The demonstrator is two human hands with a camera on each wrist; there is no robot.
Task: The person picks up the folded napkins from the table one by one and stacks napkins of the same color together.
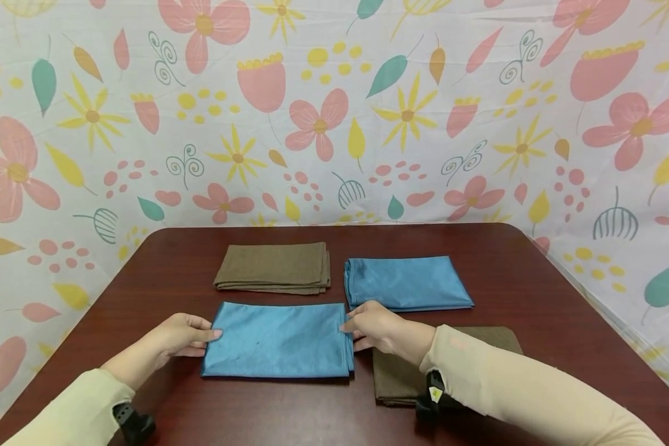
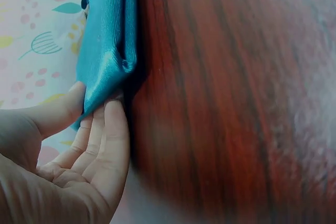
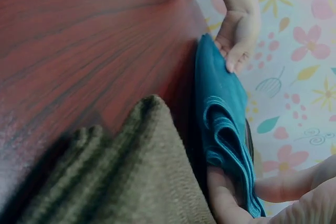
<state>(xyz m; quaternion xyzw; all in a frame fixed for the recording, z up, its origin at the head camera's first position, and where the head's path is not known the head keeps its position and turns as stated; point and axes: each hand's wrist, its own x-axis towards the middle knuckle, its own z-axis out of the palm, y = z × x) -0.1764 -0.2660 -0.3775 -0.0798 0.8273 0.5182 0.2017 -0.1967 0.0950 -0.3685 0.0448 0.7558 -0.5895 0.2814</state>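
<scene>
A folded blue cloth [image 1: 279, 341] lies flat at the front middle of the table, held at both short ends. My left hand [image 1: 181, 336] pinches its left edge, thumb on top and fingers beneath, as the left wrist view shows at the cloth's corner [image 2: 107, 66]. At the opposite end my right hand [image 1: 376, 328] grips the right edge; in the right wrist view the thumb is on one side of the layered folds [image 3: 226, 135] and fingers on the other. Beneath the right forearm lies a folded brown cloth [image 1: 396, 378], partly hidden by the sleeve.
Behind the held cloth sits another folded brown cloth [image 1: 273, 266] at the back left. A second folded blue cloth [image 1: 407, 282] lies at the back right, close to the right hand. The dark wooden table [image 1: 161, 272] ends at a flower-patterned curtain [image 1: 323, 173].
</scene>
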